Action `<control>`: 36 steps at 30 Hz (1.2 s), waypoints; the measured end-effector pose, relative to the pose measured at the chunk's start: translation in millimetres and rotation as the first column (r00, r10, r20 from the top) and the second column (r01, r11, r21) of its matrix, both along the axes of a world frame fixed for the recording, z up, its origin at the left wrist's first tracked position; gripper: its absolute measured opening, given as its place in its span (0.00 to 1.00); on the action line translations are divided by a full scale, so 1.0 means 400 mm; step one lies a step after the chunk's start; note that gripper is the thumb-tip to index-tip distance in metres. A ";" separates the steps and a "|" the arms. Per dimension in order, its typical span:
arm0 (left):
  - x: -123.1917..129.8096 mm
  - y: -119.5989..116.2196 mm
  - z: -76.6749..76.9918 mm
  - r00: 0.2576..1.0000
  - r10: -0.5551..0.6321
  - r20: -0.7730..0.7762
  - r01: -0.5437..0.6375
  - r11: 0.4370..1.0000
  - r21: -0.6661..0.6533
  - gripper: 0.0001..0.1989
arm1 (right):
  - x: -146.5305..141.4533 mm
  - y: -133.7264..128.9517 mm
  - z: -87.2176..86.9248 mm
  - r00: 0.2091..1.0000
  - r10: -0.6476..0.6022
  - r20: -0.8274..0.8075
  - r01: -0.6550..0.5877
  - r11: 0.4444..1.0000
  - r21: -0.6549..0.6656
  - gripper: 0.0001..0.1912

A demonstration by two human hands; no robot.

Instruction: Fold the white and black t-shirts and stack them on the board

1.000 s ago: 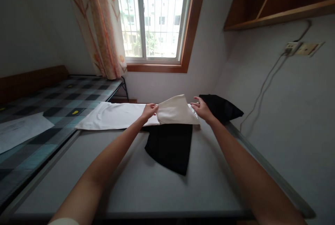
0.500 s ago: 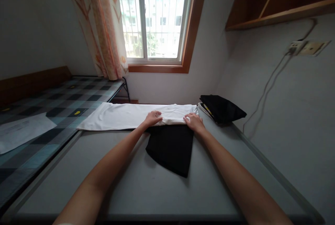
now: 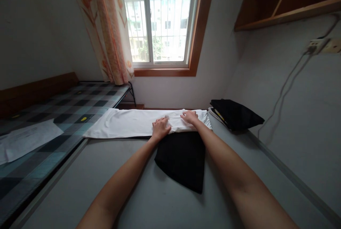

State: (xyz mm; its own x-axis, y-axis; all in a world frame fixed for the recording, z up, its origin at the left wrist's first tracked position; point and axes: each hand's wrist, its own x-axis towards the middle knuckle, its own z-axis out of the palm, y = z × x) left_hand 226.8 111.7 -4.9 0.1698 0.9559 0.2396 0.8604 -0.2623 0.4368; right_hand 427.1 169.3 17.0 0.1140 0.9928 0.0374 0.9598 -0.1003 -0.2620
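Observation:
A long white cloth (image 3: 128,123) lies across the far part of the grey table (image 3: 160,200). Black fabric (image 3: 182,161) extends toward me from under its right half, and a thin black strip shows along the white cloth's near edge. My left hand (image 3: 161,128) rests on the white cloth near its middle, palm down, fingers apart. To the right, my right hand (image 3: 189,117) lies on the same cloth with its fingers spread toward the left. Neither hand is closed around the fabric. Small wrinkles show between the hands.
Folded black fabric (image 3: 236,114) sits at the table's back right, by the wall. On the left is a checked bed surface (image 3: 101,94) with a sheet of paper (image 3: 32,138). A curtain (image 3: 109,30) hangs beside the window; a wooden shelf (image 3: 287,15) is above right.
My right hand has moved left and away from me over the white cloth, off its right end. My left hand now lies flatter on the cloth. The view has shifted slightly.

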 end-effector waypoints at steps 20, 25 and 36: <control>-0.003 0.009 -0.011 0.999 0.047 0.013 -0.047 0.999 0.020 0.24 | 0.046 -0.048 -0.028 0.992 0.121 -0.020 -0.118 0.987 0.112 0.25; -0.015 0.030 -0.002 0.995 0.077 0.060 -0.076 0.997 -0.018 0.24 | 0.144 -0.153 -0.030 0.999 -0.051 -0.019 0.054 0.983 0.173 0.21; -0.025 0.020 0.016 0.995 0.066 -0.071 -0.062 0.996 0.061 0.24 | 0.182 -0.254 -0.068 0.986 -0.156 -0.054 0.165 0.946 0.280 0.24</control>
State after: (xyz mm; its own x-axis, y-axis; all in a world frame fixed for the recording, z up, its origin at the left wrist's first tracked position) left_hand 216.9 119.7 1.5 0.1277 0.9500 0.2848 0.9051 -0.2291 0.3582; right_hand 499.9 67.7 -10.2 0.2767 0.9103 0.3078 0.9280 -0.1700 -0.3315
